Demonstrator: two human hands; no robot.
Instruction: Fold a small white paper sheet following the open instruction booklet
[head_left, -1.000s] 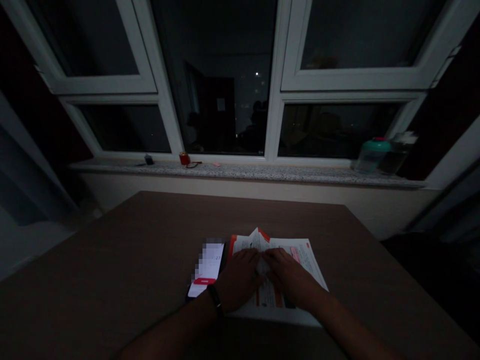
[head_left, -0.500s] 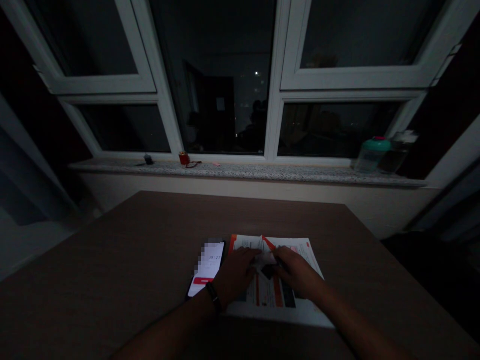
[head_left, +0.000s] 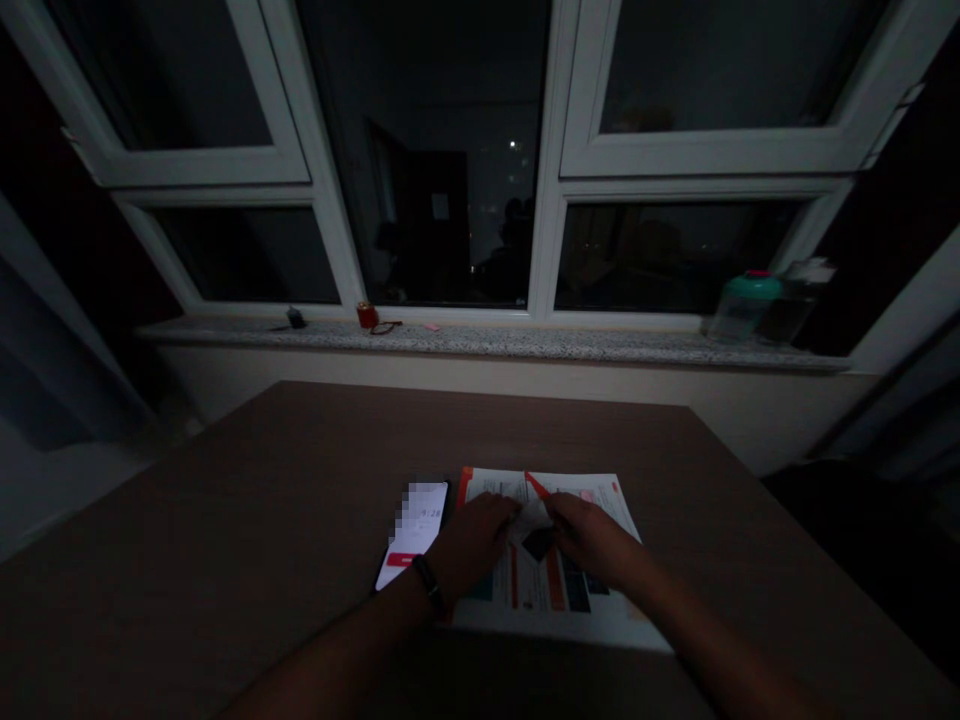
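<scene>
Some paper (head_left: 534,518) between both hands (head_left: 476,535) (head_left: 596,535)

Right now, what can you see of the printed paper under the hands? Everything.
The printed paper is white with text, orange-red along its left edge, orange and dark blocks lower down. It lies on the brown table, right of the phone. Near its middle, a raised part with a red edge meets the right hand, which seems to pinch it; the left hand rests on its left side. One sheet or several: can't tell.
</scene>
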